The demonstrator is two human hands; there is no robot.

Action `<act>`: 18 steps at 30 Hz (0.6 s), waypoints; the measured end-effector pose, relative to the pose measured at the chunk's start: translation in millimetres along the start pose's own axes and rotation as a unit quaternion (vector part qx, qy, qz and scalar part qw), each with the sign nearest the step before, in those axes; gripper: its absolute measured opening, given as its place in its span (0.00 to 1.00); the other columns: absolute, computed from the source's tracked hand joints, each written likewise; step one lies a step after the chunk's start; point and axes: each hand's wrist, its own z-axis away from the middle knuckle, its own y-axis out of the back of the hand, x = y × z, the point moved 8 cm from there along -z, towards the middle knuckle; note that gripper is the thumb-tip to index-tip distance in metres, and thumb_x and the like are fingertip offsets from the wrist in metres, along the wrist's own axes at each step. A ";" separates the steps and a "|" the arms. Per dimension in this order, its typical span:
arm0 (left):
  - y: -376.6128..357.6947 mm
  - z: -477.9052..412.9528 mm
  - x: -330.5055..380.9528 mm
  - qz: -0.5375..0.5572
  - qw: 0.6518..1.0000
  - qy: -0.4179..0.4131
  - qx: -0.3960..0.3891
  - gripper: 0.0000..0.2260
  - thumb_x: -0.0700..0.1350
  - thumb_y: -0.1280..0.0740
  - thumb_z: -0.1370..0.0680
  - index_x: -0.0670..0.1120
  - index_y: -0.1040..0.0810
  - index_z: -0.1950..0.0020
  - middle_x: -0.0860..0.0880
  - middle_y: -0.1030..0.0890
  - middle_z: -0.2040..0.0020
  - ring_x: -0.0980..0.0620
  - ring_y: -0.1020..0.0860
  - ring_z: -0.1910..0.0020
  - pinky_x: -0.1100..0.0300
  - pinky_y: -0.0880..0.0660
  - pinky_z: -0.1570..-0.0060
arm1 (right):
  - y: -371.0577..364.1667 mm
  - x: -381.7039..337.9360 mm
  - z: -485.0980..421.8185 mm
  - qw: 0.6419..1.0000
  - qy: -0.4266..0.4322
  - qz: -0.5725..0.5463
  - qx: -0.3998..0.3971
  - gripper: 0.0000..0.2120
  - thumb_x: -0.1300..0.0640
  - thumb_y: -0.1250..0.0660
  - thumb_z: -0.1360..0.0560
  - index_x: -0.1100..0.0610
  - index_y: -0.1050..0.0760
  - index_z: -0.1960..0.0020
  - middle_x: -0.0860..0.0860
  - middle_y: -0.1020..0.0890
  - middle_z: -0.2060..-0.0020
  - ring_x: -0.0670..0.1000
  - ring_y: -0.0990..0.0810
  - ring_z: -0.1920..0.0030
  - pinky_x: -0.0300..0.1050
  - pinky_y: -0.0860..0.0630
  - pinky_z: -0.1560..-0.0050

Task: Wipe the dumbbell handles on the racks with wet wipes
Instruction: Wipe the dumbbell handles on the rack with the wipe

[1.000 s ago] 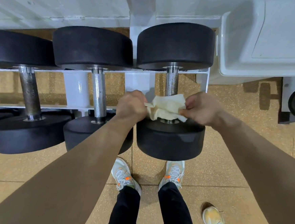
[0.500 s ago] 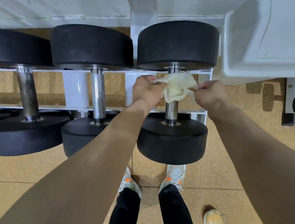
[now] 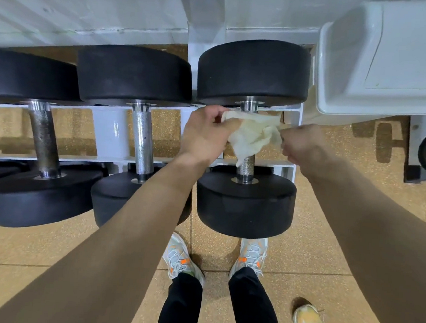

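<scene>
My left hand (image 3: 204,132) and right hand (image 3: 297,145) each pinch one end of the wet wipe (image 3: 253,135). It is wrapped round the upper part of the handle (image 3: 245,165) of the end dumbbell (image 3: 244,204), at the rack's (image 3: 109,132) right edge (the neighbouring dumbbell (image 3: 134,76) sits just left).

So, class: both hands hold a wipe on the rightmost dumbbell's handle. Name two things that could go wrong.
The wipe is pulled between the left hand and right hand over a knurled handle; it might tear. It covers only the handle's far part, so the bare near part could get missed.
</scene>
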 end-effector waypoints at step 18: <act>8.7 19.3 -36.4 0.066 0.989 0.115 0.065 0.07 0.52 0.37 0.18 0.50 0.24 0.47 0.53 0.16 0.62 0.51 0.22 0.59 0.54 0.28 0.52 | 73.2 -1.9 92.5 0.773 0.114 -0.617 -0.090 0.23 0.55 0.43 0.31 0.57 0.24 0.39 0.51 0.14 0.48 0.54 0.13 0.49 0.51 0.18 0.49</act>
